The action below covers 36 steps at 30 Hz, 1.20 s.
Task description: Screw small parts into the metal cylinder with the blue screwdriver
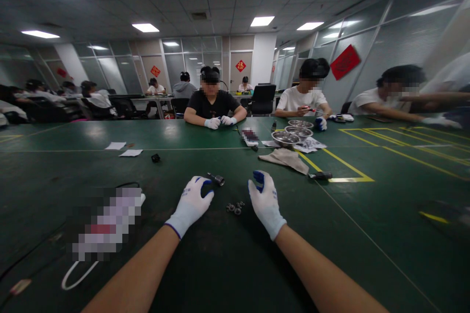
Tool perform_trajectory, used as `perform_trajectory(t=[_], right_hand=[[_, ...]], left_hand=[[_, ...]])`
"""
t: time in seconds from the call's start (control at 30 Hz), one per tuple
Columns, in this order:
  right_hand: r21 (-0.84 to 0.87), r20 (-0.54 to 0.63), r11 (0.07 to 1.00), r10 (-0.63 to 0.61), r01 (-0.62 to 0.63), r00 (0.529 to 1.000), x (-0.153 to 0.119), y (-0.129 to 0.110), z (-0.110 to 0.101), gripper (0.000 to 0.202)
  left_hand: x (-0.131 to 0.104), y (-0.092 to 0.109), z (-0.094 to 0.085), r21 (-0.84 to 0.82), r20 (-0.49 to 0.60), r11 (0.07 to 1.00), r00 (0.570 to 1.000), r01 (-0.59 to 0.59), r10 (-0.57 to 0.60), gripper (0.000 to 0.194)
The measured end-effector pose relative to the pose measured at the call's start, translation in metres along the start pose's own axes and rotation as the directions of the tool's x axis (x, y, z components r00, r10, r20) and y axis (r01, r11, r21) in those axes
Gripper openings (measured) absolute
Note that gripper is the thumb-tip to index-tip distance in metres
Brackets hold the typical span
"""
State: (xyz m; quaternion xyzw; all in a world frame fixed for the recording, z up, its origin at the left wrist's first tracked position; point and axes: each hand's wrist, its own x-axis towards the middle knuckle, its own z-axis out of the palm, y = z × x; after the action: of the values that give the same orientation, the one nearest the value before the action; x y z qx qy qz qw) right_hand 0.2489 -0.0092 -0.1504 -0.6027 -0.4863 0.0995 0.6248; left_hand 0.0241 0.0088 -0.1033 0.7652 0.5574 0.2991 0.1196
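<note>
My left hand [191, 200], in a white glove with blue fingertips, rests on the green table with thumb and fingers apart, holding nothing. Just beyond its fingers lies a dark metal tool with a thick round end [217, 179]; whether the fingers touch it I cannot tell. To the right, my right hand [266, 203], gloved the same way, is half curled, thumb apart from the fingers, with nothing seen in it. Between the two hands sits a small cluster of round metal parts [235, 208], too small to name exactly.
A beige cloth [284, 160] and a black-handled tool [320, 175] lie to the right. Behind them stand metal bowls [285, 138]. A blurred-out pale object with a cord [110, 225] is at left, near a small black item [155, 158]. Co-workers [213, 102] sit across the table.
</note>
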Motion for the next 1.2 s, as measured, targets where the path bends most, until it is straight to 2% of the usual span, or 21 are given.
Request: perform_trajectory(t=[1.2], right_hand=[[-0.028,0.034,0.999,0.045,-0.044,0.998,0.000,-0.009,-0.002,0.043]], left_hand=[[-0.001,0.000,0.000,0.035,0.094,0.999,0.996,0.001,-0.004,0.030]])
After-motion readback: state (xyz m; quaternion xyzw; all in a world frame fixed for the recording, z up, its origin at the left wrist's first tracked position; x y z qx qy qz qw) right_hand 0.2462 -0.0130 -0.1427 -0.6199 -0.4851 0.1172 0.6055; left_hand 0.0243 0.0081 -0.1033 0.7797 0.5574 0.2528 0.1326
